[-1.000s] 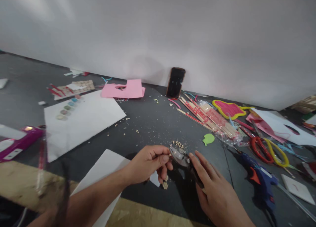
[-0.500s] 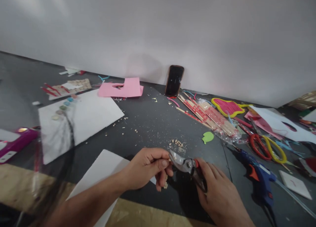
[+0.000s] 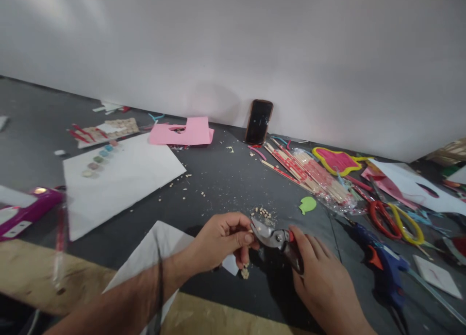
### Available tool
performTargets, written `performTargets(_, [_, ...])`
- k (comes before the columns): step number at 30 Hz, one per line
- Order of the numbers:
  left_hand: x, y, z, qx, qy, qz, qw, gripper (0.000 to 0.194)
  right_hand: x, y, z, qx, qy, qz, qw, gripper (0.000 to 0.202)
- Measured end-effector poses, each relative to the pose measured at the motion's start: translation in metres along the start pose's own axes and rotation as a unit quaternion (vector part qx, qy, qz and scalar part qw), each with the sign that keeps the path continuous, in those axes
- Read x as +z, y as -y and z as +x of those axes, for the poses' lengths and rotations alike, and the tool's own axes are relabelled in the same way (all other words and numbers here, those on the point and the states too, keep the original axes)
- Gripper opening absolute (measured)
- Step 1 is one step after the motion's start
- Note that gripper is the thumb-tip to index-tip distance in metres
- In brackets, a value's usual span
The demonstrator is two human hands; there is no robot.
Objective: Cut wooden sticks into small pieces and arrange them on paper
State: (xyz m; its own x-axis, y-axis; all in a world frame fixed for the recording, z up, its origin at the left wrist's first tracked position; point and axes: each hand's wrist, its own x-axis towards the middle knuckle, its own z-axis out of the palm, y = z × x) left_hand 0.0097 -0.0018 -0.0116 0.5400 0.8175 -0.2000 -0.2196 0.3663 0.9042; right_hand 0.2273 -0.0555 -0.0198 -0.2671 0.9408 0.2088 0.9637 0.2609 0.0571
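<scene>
My right hand (image 3: pixel 322 276) is wrapped around the handles of a pair of pruning shears (image 3: pixel 274 238) with red on the grip. The curved metal blades point left and meet the fingertips of my left hand (image 3: pixel 224 242). That hand pinches a small piece of wooden stick, mostly hidden by the fingers, at the blade tips. Below its curled lower fingers shows a little clump of pale wooden bits (image 3: pixel 245 272). Just beyond the blades, a small heap of cut wooden bits (image 3: pixel 262 212) lies on the dark table (image 3: pixel 225 184).
White paper sheets (image 3: pixel 116 189) and folded pink foam (image 3: pixel 196 131) lie left. A phone (image 3: pixel 259 121) leans on the wall. Bundled wooden sticks (image 3: pixel 291 162), scissors (image 3: pixel 384 219), a blue glue gun (image 3: pixel 382 257) and a green cutout (image 3: pixel 307 205) are at right.
The view has shifted slightly. Both hands stay together at the shears, and the clump of wooden bits under the left fingers shows more and hangs a little lower.
</scene>
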Motion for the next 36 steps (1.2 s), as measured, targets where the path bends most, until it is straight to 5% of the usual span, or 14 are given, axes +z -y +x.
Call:
performTargets(11, [0.002,-0.003,-0.003,-0.044,0.038,-0.03,0.998,0.032,0.003,0.001,-0.003,0.003,0.026,0.045,0.999,0.065])
performTargets(21, [-0.005,0.006,-0.005,-0.069,0.081,-0.078,0.991,0.028,0.004,0.001,-0.006,-0.041,-0.015,0.027,0.999,0.058])
performTargets(30, [-0.002,0.006,-0.002,-0.08,0.054,-0.074,0.993,0.027,0.004,-0.003,-0.004,-0.026,-0.002,0.042,0.999,0.047])
performTargets(36, [0.002,-0.002,0.0,-0.028,0.023,-0.026,0.999,0.03,0.003,-0.002,-0.001,-0.006,0.008,0.02,1.0,0.054])
